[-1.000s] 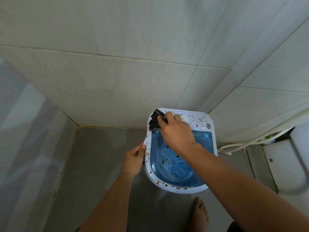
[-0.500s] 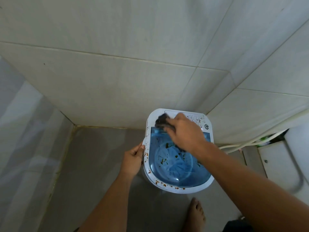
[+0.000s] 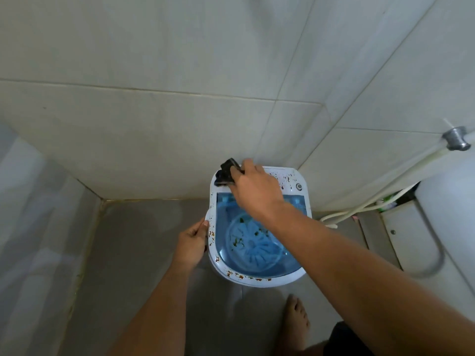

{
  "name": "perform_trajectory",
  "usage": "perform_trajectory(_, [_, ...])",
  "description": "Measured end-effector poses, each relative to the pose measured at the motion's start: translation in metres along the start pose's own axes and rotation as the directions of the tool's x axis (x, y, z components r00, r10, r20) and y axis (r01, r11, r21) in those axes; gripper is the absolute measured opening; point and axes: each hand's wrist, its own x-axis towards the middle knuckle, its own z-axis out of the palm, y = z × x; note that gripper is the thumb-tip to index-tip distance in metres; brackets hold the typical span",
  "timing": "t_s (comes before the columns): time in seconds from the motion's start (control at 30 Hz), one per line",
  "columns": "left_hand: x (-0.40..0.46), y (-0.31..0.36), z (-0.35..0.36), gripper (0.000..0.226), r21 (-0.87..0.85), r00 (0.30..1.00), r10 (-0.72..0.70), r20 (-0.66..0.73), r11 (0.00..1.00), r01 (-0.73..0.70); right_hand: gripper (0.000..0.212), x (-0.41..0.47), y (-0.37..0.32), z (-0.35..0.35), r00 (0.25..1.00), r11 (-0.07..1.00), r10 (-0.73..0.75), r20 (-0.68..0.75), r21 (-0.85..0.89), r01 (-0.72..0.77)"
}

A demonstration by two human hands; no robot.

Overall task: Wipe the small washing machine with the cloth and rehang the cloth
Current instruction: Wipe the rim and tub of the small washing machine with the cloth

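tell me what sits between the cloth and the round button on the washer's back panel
The right hand, then brown specks on the panel beside the button; cloth at the far-left corner, head view.

Walls [image 3: 159,60] are clad in large pale grey tiles with thin grout lines, meeting at a corner. The floor [image 3: 133,242] is grey tile, with discoloured grout along the wall joint. A metal wall fitting [image 3: 457,138] at right carries a pale hose [image 3: 380,191]. Lighting is dim and even.

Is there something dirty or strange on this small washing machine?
Yes. Reddish-brown specks dot the washer's white rim, thickest along the front edge and left side, with more on the back panel near the button. Dark bits also show through the blue lid.
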Motion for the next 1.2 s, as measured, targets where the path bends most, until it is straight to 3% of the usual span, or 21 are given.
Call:
perform_trajectory(0.07, [-0.002,0.002,0.001,0.022,0.017,1.000,0.003,0.000,1.000,-0.003,0.029,0.013,0.014,-0.002,0.992,0.991,0.127,-0.002,-0.034,-0.127])
perform_trajectory(0.17, [-0.006,0.005,0.002,0.023,0.011,1.000,0.005,0.013,1.000,-0.005,0.028,0.002,0.013,0.006,0.982,0.984,0.178,0.058,-0.041,-0.175])
perform_trajectory(0.37, [-0.011,0.011,0.001,0.024,-0.002,1.000,0.007,0.030,1.000,-0.007,0.035,-0.047,-0.016,0.000,0.978,0.982,0.043,0.205,0.169,-0.079])
perform_trajectory(0.47, [-0.012,0.012,0.002,0.025,-0.002,1.000,-0.010,0.029,1.000,0.010,0.040,-0.023,0.000,-0.013,0.993,0.976,0.055,0.106,0.204,-0.076])
perform_trajectory(0.53, [-0.012,0.012,0.002,0.027,-0.006,1.000,-0.017,0.025,1.000,0.018,0.041,-0.005,0.016,-0.012,0.989,0.975,0.147,0.002,0.171,-0.145])
perform_trajectory(0.6, [-0.013,0.012,0.002,0.028,-0.002,0.999,-0.022,0.025,1.000,0.022,0.042,-0.002,0.021,-0.002,0.977,0.973,0.211,-0.001,0.097,-0.210])
perform_trajectory(0.7, [-0.011,0.012,0.002,0.028,0.003,0.999,-0.023,0.024,1.000,0.023,0.049,-0.017,0.002,0.013,0.995,0.995,0.079,0.054,0.055,-0.082])
perform_trajectory(0.77, [-0.009,0.011,0.001,0.026,-0.003,0.999,-0.029,0.026,1.000,0.029,0.050,-0.022,-0.008,0.014,0.992,0.989,-0.097,0.081,0.119,0.087])
perform_trajectory(0.83, [-0.009,0.011,0.001,0.024,-0.016,0.999,-0.041,0.034,0.999,0.042,0.047,-0.011,-0.006,0.004,0.981,0.973,-0.182,0.066,0.153,0.170])
perform_trajectory(0.9, [-0.008,0.012,0.001,0.023,-0.023,0.998,-0.053,0.038,0.998,0.054,0.044,0.006,0.007,-0.003,0.995,0.987,-0.097,0.001,0.130,0.096])
perform_trajectory(1.0, [-0.007,0.011,0.001,0.022,-0.022,0.998,-0.049,0.033,0.999,0.050,0.040,0.008,0.019,0.004,0.983,0.979,0.181,-0.035,0.106,-0.176])
perform_trajectory(1.13, [-0.005,0.010,0.000,0.026,-0.020,0.997,-0.066,0.030,0.998,0.066,0.048,-0.035,-0.003,0.023,0.998,0.990,-0.045,0.049,0.133,0.039])
perform_trajectory(1.2, [-0.005,0.011,-0.001,0.027,-0.005,0.997,-0.071,0.037,0.997,0.072,0.048,-0.035,0.002,0.017,0.996,0.978,-0.057,0.069,0.206,0.041])
